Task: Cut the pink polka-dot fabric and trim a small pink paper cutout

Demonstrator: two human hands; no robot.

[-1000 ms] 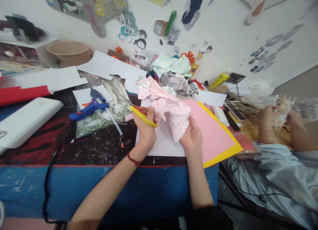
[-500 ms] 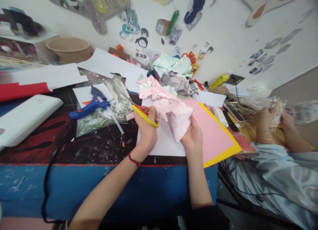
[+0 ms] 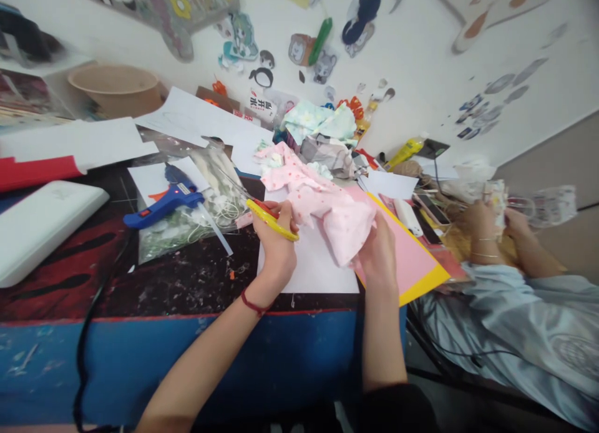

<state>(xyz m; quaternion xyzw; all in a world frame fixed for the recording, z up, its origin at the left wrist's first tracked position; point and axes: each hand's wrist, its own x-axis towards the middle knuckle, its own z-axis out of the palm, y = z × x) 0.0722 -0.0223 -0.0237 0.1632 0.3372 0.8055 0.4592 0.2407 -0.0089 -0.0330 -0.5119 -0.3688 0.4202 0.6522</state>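
Observation:
Yellow-handled scissors (image 3: 269, 219) are gripped in my left hand (image 3: 277, 243), beside the left edge of a pink spotted cloth (image 3: 346, 224). Their blades are hard to make out. My right hand (image 3: 378, 252) has its fingers wrapped round the right end of that cloth, some of them hidden by it. The cloth hangs in loose folds over a white sheet of paper (image 3: 313, 274). Behind it lie a grey checked cloth (image 3: 327, 153) and a pale green cloth (image 3: 318, 120).
A blue glue gun (image 3: 163, 202) lies left on a plastic bag (image 3: 187, 230). Pink card (image 3: 412, 252) with a yellow border is at the right. A co-worker's hands (image 3: 482, 224) hold something at the far right. A white case (image 3: 51, 224) lies far left.
My right hand has moved a little to the right, drawing the pink cloth's right end with it. The view has shifted slightly. My left hand still holds the scissors.

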